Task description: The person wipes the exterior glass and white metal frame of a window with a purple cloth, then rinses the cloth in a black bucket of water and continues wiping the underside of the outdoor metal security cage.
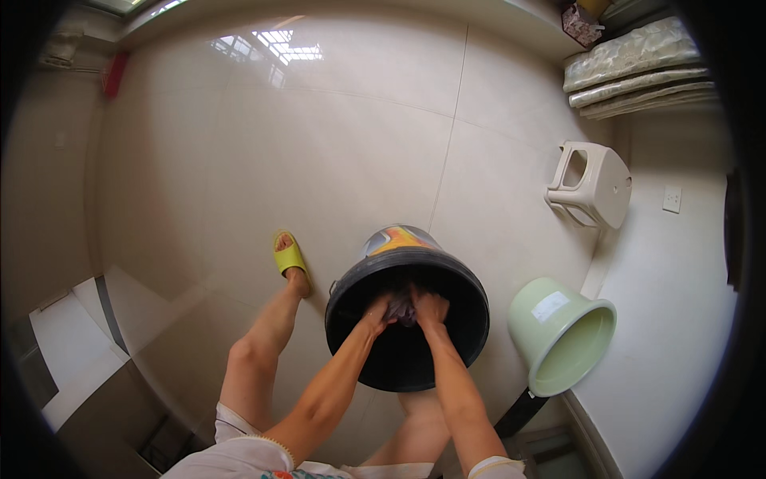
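Note:
A large black plastic bucket point(407, 375) with a coloured print on its outside stands on the floor in front of me. Both my arms reach down into it. Between my hands is a bunched greyish-purple cloth point(402, 311). My left hand point(379, 311) grips the cloth from the left side. On its other side, my right hand point(431, 306) is closed against the cloth, its fingers curled and a little blurred. Dark shadow hides the bottom of the bucket and whatever lies there.
A pale green bucket point(541, 326) stands to the right. Beyond it is a beige plastic stool point(604, 179) by the wall, with folded fabric point(634, 60) farther back. My foot in a yellow-green slipper point(290, 257) rests on the tiled floor point(335, 149) left of the black bucket.

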The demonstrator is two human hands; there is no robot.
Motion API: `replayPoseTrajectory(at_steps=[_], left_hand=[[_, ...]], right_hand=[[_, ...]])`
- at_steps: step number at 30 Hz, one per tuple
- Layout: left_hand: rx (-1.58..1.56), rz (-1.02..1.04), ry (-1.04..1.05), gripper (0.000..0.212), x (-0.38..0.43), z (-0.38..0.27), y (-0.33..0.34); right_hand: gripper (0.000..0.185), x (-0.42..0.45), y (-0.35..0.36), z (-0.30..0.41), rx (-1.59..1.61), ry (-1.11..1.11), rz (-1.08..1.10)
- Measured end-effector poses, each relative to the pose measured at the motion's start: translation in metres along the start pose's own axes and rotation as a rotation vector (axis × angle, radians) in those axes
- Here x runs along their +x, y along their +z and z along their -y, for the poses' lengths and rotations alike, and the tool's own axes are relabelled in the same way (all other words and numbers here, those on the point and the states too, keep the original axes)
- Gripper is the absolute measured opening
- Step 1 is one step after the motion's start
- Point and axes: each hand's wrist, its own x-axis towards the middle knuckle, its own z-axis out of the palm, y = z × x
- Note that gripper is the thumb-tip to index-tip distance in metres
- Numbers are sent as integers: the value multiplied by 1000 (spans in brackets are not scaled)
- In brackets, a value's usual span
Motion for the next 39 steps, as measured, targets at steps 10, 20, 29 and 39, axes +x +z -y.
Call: replayPoseTrajectory(at_steps=[10, 20, 29, 39], left_hand=[[657, -297, 708, 56, -26, -19, -5], [404, -130, 581, 39, -40, -8, -13], [-335, 141, -211, 76, 0, -6, -30], [-154, 488, -269, 35, -101, 22, -17]], right_hand=[[27, 85, 76, -3, -101, -304, -645], [22, 118, 94, -4, -122, -124, -24], [19, -64, -53, 23, 502, -650, -89], [24, -193, -187, -21, 1259, -308, 608]])
